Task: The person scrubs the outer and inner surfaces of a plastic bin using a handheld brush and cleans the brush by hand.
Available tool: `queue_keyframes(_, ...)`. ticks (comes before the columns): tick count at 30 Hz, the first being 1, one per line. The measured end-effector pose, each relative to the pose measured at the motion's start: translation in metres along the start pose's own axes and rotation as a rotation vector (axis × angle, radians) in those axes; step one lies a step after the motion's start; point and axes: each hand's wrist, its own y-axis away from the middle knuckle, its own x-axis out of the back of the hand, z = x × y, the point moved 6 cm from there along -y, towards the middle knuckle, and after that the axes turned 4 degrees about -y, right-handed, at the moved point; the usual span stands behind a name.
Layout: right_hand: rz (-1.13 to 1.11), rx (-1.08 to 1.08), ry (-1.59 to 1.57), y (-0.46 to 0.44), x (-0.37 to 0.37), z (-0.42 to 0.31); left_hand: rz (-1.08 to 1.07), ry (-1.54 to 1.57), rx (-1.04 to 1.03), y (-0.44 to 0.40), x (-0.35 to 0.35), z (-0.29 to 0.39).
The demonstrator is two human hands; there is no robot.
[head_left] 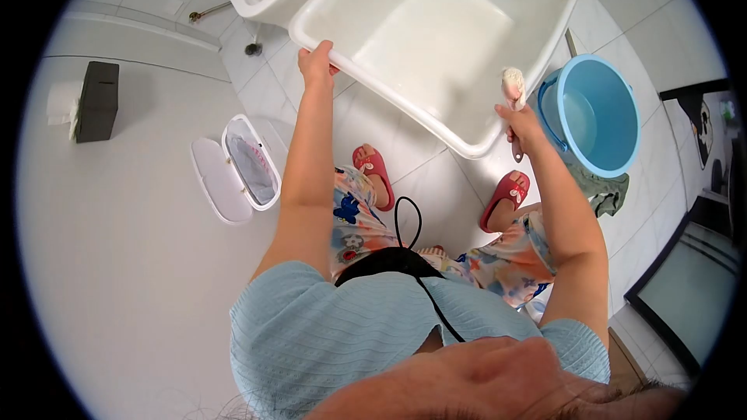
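Observation:
A large white plastic tub (436, 113) is held tilted in front of me, its inside facing up and wet-looking. My left hand (315, 64) is closed round the rim at the tub's near left corner. At the near right corner, my right hand (523, 126) is closed on a scrub brush (512, 80) with a pinkish handle and pale bristles. The brush head points up beside the tub wall. Whether some right-hand fingers also touch the tub, I cannot tell.
A blue bucket (551, 113) stands to the right, with a dark green cloth (612, 193) by it. A toilet (257, 8) is at the upper left. An open white bin (274, 204) and a dark tissue box (98, 101) are on the left. My red slippers (377, 179) are on the tiles.

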Motion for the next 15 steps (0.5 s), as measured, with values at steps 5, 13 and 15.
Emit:
queue_keyframes(5,-0.227,-0.142,0.156,0.006,-0.023,0.02,0.138,0.124,-0.374,0.033,0.014,0.053)
queue_keyframes(13,-0.247,-0.206,0.339,0.013,-0.038,0.015,0.23,0.286,-0.422,0.062,0.043,0.065)
queue_keyframes(15,-0.227,-0.216,0.404,0.007,-0.029,0.023,0.215,0.311,-0.406,0.067,0.041,0.064)
